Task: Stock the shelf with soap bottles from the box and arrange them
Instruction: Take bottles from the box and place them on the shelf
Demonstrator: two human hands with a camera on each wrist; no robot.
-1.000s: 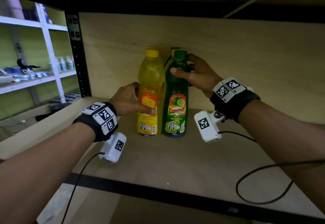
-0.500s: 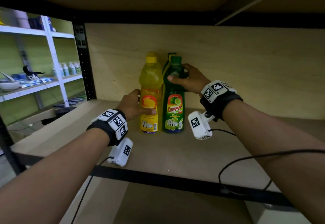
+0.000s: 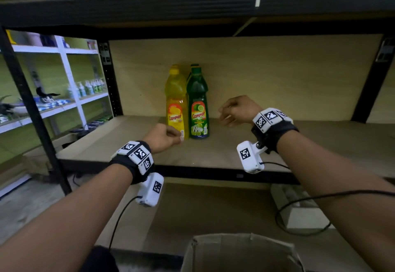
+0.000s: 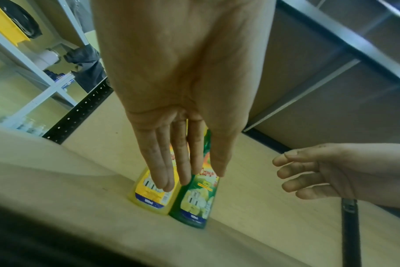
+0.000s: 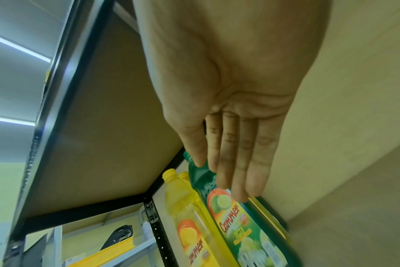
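Observation:
A yellow soap bottle [image 3: 176, 103] and a green soap bottle [image 3: 197, 103] stand upright, side by side and touching, at the back of the wooden shelf board [image 3: 235, 152]. Caps of further bottles peek out behind them. My left hand [image 3: 165, 137] hovers just in front of the yellow bottle's base, holding nothing. Its fingers [image 4: 169, 162] are straight in the left wrist view, over the yellow bottle [image 4: 149, 196] and the green bottle [image 4: 194, 202]. My right hand [image 3: 235, 110] hangs relaxed and empty to the right of the green bottle. A cardboard box [image 3: 239, 252] stands open below me.
The black upper shelf beam [image 3: 192, 4] runs low overhead. A black upright post [image 3: 34, 111] stands at the left. A white power strip [image 3: 297, 205] lies on the lower board. A white shelf unit with several small bottles [image 3: 87, 87] is at the far left.
Both hands have let go of the yellow and green bottles and drawn back toward me. The view has pulled back, bringing the upper beam and the box into sight.

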